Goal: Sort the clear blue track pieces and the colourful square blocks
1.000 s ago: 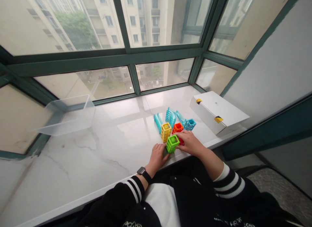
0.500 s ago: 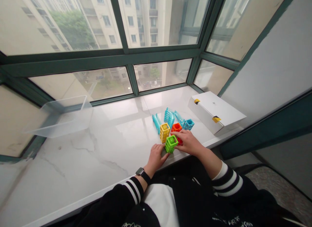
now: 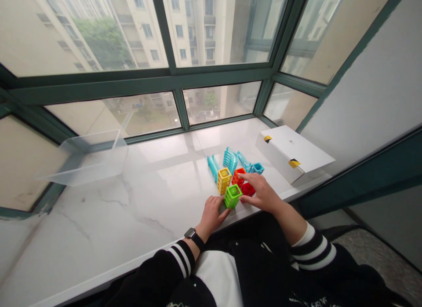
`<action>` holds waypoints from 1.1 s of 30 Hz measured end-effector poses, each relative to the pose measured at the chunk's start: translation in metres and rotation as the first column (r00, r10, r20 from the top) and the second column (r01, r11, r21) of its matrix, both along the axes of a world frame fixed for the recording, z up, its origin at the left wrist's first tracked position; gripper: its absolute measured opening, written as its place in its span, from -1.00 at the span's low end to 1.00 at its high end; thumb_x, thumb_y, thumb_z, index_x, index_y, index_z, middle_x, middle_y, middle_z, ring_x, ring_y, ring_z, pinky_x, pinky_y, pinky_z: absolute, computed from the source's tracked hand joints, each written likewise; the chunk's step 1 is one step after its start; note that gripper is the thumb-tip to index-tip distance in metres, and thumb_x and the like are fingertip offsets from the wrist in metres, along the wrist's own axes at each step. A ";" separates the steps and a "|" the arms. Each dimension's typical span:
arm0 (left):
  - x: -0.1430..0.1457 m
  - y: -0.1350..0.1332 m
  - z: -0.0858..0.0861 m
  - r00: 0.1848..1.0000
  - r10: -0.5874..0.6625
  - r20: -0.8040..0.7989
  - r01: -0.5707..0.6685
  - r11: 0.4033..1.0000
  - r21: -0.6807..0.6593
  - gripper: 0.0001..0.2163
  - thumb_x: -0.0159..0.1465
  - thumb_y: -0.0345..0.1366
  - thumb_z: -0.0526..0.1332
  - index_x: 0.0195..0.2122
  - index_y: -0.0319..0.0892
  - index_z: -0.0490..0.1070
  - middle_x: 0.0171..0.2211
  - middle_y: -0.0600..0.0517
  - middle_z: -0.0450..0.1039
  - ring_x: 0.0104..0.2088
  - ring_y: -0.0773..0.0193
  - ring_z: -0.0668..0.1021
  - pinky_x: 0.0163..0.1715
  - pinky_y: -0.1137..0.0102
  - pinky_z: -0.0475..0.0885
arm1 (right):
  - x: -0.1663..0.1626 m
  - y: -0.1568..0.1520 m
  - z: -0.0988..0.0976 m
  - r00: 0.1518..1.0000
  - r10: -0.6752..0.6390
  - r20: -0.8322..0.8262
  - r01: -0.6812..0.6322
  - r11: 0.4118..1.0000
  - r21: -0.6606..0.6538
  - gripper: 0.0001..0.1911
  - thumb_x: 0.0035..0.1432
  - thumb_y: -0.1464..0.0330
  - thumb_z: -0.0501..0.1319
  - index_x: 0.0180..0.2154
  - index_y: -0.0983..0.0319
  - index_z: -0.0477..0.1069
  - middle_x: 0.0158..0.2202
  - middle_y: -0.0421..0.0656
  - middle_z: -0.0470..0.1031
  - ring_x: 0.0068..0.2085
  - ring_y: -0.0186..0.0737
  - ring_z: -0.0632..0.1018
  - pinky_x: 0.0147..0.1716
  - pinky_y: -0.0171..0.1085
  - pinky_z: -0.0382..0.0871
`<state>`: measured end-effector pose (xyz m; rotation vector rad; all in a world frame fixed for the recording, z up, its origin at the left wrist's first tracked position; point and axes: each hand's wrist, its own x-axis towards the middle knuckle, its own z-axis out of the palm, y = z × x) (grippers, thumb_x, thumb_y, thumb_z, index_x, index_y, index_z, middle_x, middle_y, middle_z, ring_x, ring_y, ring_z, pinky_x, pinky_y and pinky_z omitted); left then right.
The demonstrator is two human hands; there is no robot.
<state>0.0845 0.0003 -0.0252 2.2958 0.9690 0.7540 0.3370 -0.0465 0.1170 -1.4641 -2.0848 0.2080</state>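
A green openwork toy block (image 3: 232, 197) stands near the front edge of the sill. My left hand (image 3: 212, 213) grips it low on its left side, thumb in front and fingers behind. To its right, my right hand (image 3: 262, 193) has its thumb and fingers spread, the thumb tip close to the green block. Under that hand lies a dark red piece (image 3: 248, 189), partly covered. An orange-red block (image 3: 238, 177) is just beyond the fingertips. Behind the green block, a yellow block (image 3: 224, 180) stands upright.
Light-blue track pieces (image 3: 230, 159) and a blue block (image 3: 256, 168) lie behind the coloured blocks. A white box (image 3: 296, 148) sits at the right by the wall. On the left stands a clear plastic bin (image 3: 95, 173). Green-framed windows border the white marble-patterned sill (image 3: 138, 210).
My right hand has drawn slightly right, away from the green block, and its fingers are wider apart. More of the dark red piece shows. My left hand stays at the green block.
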 end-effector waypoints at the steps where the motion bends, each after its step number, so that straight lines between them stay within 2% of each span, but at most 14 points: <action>1: 0.000 0.000 0.000 1.000 -0.002 -0.001 0.002 1.000 0.000 -0.63 0.34 -0.08 0.34 0.12 -0.07 0.46 -0.02 -0.09 0.58 0.01 0.00 0.55 0.15 0.04 0.41 | 0.004 -0.002 0.001 0.999 -0.031 -0.035 0.032 0.999 0.042 -0.33 0.32 0.09 0.32 0.36 0.13 0.28 0.25 0.06 0.48 0.22 0.19 0.48 0.23 0.15 0.30; 5: 0.001 0.000 0.001 1.000 -0.009 0.008 0.009 1.000 -0.018 -0.50 0.24 -0.07 0.44 0.16 -0.09 0.43 -0.01 -0.11 0.58 0.03 -0.04 0.55 0.15 -0.01 0.42 | 0.018 -0.014 0.001 0.966 -0.169 -0.194 0.200 0.968 0.149 -0.49 0.43 0.13 0.16 0.31 0.12 0.32 0.16 0.04 0.52 0.12 0.12 0.54 0.17 0.11 0.40; 9: -0.004 0.003 0.000 0.995 -0.007 0.099 0.019 0.992 -0.128 -0.40 0.14 -0.09 0.52 0.17 -0.09 0.42 0.03 -0.14 0.57 0.05 -0.06 0.58 0.13 -0.01 0.47 | 0.035 -0.029 -0.010 0.900 -0.317 -0.298 0.371 0.917 0.146 -0.63 0.47 0.14 0.07 0.14 0.14 0.43 -0.12 -0.03 0.59 -0.10 0.03 0.60 -0.05 -0.01 0.49; 12: -0.029 0.009 0.000 0.980 0.004 0.199 0.048 0.966 -0.254 -0.43 0.23 -0.12 0.45 0.23 -0.07 0.38 0.12 -0.17 0.54 0.12 -0.01 0.59 0.19 0.03 0.47 | 0.046 -0.044 -0.020 0.869 -0.389 -0.307 0.439 0.892 0.111 -0.69 0.48 0.17 0.05 -0.16 0.13 0.51 -0.34 -0.11 0.55 -0.28 -0.04 0.59 -0.20 -0.08 0.47; 14: -0.060 0.011 0.000 0.968 0.081 0.239 0.001 0.946 -0.323 -0.53 0.32 -0.11 0.36 0.22 -0.07 0.39 0.13 -0.17 0.55 0.14 0.03 0.59 0.23 0.03 0.45 | 0.047 -0.055 -0.025 0.871 -0.387 -0.304 0.436 0.892 0.114 -0.70 0.45 0.20 0.08 -0.28 0.12 0.49 -0.40 -0.14 0.53 -0.33 -0.05 0.58 -0.24 -0.08 0.46; 16: -0.099 0.010 0.000 0.943 0.184 0.279 -0.064 0.919 -0.389 -0.60 0.38 -0.08 0.28 0.19 -0.08 0.41 0.08 -0.14 0.58 0.11 0.05 0.62 0.22 0.04 0.47 | 0.039 -0.065 -0.027 0.891 -0.326 -0.316 0.384 0.912 0.144 -0.74 0.41 0.23 0.14 -0.35 0.11 0.47 -0.42 -0.14 0.53 -0.36 -0.05 0.57 -0.28 -0.07 0.45; 18: -0.136 0.004 0.001 0.905 0.328 0.271 -0.187 0.879 -0.439 -0.63 0.38 -0.02 0.26 0.10 -0.09 0.47 -0.02 -0.11 0.62 0.02 0.05 0.65 0.15 0.04 0.52 | 0.020 -0.071 -0.026 0.915 -0.200 -0.350 0.271 0.948 0.167 -0.79 0.36 0.26 0.18 -0.36 0.10 0.46 -0.42 -0.12 0.53 -0.37 -0.04 0.57 -0.33 -0.07 0.46; 20: -0.164 -0.006 0.001 0.825 0.495 0.271 -0.334 0.816 -0.472 -0.64 0.39 0.03 0.23 0.04 -0.10 0.49 -0.08 -0.08 0.62 -0.03 0.05 0.66 0.08 0.06 0.55 | -0.006 -0.072 -0.022 0.916 -0.065 -0.395 0.146 0.973 0.179 -0.87 0.33 0.30 0.17 -0.27 0.08 0.49 -0.38 -0.10 0.56 -0.33 0.00 0.59 -0.30 -0.02 0.50; 22: -0.177 -0.016 0.002 0.761 0.581 0.287 -0.408 0.774 -0.485 -0.62 0.38 0.05 0.22 0.03 -0.11 0.49 -0.10 -0.07 0.62 -0.03 0.05 0.65 0.06 0.08 0.56 | -0.038 -0.066 -0.016 0.906 0.088 -0.415 -0.007 0.982 0.191 -0.87 0.32 0.33 0.17 -0.16 0.07 0.50 -0.35 -0.10 0.57 -0.30 0.01 0.60 -0.27 0.00 0.53; 25: -0.174 -0.029 0.002 0.742 0.598 0.303 -0.419 0.767 -0.485 -0.61 0.38 0.06 0.22 0.02 -0.12 0.48 -0.11 -0.08 0.61 -0.04 0.06 0.65 0.04 0.11 0.55 | -0.086 -0.048 -0.008 0.865 0.325 -0.382 -0.274 0.944 0.182 -0.79 0.31 0.37 0.18 -0.05 0.09 0.50 -0.29 -0.09 0.57 -0.26 -0.02 0.60 -0.23 -0.04 0.55; 28: -0.162 -0.033 0.001 0.769 0.566 0.297 -0.393 0.785 -0.478 -0.63 0.39 0.05 0.22 0.02 -0.12 0.48 -0.13 -0.08 0.61 -0.06 0.07 0.65 0.03 0.14 0.56 | -0.123 -0.026 -0.013 0.836 0.469 -0.286 -0.456 0.882 0.113 -0.78 0.33 0.38 0.20 -0.01 0.09 0.50 -0.21 -0.07 0.59 -0.21 -0.07 0.59 -0.16 -0.09 0.54; 31: -0.153 -0.030 -0.001 0.787 0.550 0.282 -0.406 0.804 -0.435 -0.65 0.38 0.03 0.24 0.01 -0.11 0.48 -0.13 -0.07 0.62 -0.07 0.07 0.66 0.02 0.15 0.56 | -0.147 -0.005 -0.039 0.809 0.517 -0.278 -0.527 0.849 0.043 -0.71 0.35 0.35 0.25 0.08 0.12 0.48 -0.07 -0.04 0.58 -0.04 -0.07 0.58 0.00 -0.10 0.54; 33: -0.148 -0.027 -0.002 0.791 0.547 0.273 -0.423 0.813 -0.400 -0.66 0.38 0.02 0.25 -0.01 -0.11 0.50 -0.13 -0.06 0.63 -0.08 0.07 0.67 0.00 0.15 0.57 | -0.155 0.005 -0.067 0.824 0.483 -0.296 -0.504 0.864 0.008 -0.71 0.36 0.35 0.26 0.10 0.13 0.48 0.00 -0.01 0.57 0.03 -0.09 0.57 0.09 -0.09 0.52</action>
